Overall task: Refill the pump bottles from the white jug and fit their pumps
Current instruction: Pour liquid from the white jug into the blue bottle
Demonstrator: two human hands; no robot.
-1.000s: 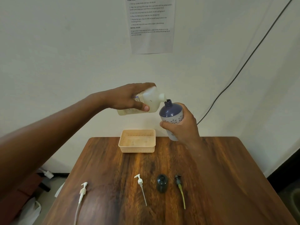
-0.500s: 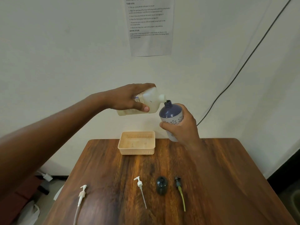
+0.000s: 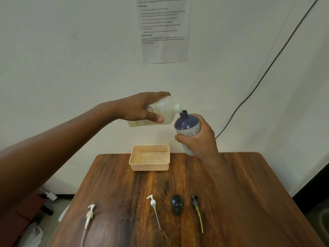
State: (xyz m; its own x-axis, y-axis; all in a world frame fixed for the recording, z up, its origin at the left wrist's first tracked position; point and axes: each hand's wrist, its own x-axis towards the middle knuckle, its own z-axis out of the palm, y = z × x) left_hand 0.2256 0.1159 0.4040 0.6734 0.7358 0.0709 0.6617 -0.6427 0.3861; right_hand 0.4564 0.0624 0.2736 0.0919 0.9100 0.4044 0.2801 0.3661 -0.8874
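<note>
1. Left hand (image 3: 142, 107): I see it closed around the white jug (image 3: 160, 113), fingers over the top and thumb on the near face, raised in the air beyond the far edge of the surface (image 3: 231, 193).
2. White jug: tipped almost onto its side, spout pointing right and touching the open neck of the pump bottle (image 3: 187, 127). A pale liquid lies along its lower side.
3. Right hand (image 3: 199, 139): wrapped firmly around the lower body of the pump bottle, held above the far edge.
4. Pump bottle: dark blue shoulder, pale dotted body, leaning slightly left towards the jug; no pump fitted.
5. Basket (image 3: 149, 166): peach plastic, at the middle of the far edge, below the jug. I see nothing standing in it.
6. White pump (image 3: 89, 213): lying near the front-left corner, its tube running off the front edge.
7. Second white pump (image 3: 153, 204): lying near the middle of the front edge.
8. Dark cap (image 3: 177, 205): just right of the second white pump.
9. Dark pump (image 3: 195, 205) with yellowish tube: right of the cap, tube pointing at the front edge.
</note>
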